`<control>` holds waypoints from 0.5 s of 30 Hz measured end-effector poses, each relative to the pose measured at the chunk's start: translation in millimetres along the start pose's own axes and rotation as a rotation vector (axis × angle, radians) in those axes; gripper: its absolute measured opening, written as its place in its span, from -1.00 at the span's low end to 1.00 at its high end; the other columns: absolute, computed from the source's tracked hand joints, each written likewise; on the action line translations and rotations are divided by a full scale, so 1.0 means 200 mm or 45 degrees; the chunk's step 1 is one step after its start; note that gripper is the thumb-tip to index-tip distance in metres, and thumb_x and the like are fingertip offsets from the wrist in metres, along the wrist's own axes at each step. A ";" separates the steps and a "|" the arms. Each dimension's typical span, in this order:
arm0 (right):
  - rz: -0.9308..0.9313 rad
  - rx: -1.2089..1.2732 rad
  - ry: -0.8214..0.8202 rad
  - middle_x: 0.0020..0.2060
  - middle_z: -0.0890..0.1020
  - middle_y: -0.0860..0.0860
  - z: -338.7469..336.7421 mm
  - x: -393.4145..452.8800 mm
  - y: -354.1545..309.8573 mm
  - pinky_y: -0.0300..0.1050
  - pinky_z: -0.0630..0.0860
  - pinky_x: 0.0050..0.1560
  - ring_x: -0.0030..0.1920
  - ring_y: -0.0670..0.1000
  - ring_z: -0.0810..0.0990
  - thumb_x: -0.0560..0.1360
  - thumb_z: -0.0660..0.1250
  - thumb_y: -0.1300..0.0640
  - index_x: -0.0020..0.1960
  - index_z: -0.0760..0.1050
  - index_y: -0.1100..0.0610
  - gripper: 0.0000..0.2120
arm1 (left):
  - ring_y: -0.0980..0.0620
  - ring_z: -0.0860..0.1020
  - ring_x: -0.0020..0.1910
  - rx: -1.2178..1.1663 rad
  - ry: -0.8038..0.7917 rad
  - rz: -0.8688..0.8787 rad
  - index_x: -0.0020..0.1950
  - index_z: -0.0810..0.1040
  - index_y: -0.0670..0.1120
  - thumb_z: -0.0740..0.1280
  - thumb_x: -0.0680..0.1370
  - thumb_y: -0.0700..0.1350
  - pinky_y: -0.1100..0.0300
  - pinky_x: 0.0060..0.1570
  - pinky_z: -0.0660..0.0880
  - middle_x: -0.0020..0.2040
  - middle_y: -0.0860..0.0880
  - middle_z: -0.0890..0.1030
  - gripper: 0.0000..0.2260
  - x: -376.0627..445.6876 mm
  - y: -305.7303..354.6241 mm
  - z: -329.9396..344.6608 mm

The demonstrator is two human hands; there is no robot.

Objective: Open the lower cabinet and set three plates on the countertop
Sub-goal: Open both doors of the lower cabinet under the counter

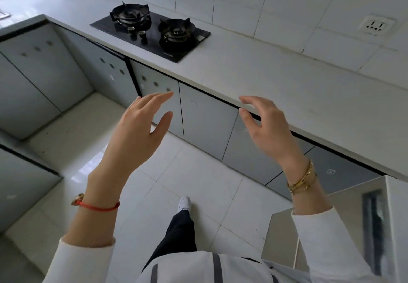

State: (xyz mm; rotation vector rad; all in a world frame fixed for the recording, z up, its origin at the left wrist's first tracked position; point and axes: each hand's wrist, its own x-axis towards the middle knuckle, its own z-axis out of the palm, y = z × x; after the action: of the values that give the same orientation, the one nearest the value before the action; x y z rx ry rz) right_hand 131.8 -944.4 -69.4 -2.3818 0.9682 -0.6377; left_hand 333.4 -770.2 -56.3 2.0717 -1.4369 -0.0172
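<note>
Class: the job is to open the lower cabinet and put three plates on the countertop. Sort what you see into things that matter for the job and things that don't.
Part of the job:
pale grey lower cabinet doors
white stone countertop
left hand
right hand

Just there:
black glass two-burner gas hob
white wall socket
glossy white floor tiles

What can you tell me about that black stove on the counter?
The stove is a flat, glossy black glass panel set into the pale countertop, near the tiled wall. It has two round burners with dark metal pot rests, left and right, and two small knobs between them toward the front edge. No flame shows; nothing sits on it, and neither hand touches it.
</note>
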 end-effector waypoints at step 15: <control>0.154 -0.005 0.115 0.29 0.54 0.00 0.19 0.77 0.05 -0.12 0.31 0.40 0.36 -0.02 0.41 0.62 0.19 0.06 0.36 0.44 0.13 -0.66 | 0.04 0.50 0.22 -0.062 -0.120 0.149 0.46 0.36 0.01 0.20 0.62 -0.01 0.19 0.28 0.38 0.35 0.05 0.49 -0.61 0.93 -0.39 0.11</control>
State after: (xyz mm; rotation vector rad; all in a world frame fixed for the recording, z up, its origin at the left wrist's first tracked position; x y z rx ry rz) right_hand 247.1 -1054.3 -68.1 -2.2943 1.1431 -0.7027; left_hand 467.9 -921.7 -51.6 1.9683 -1.5966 -0.1029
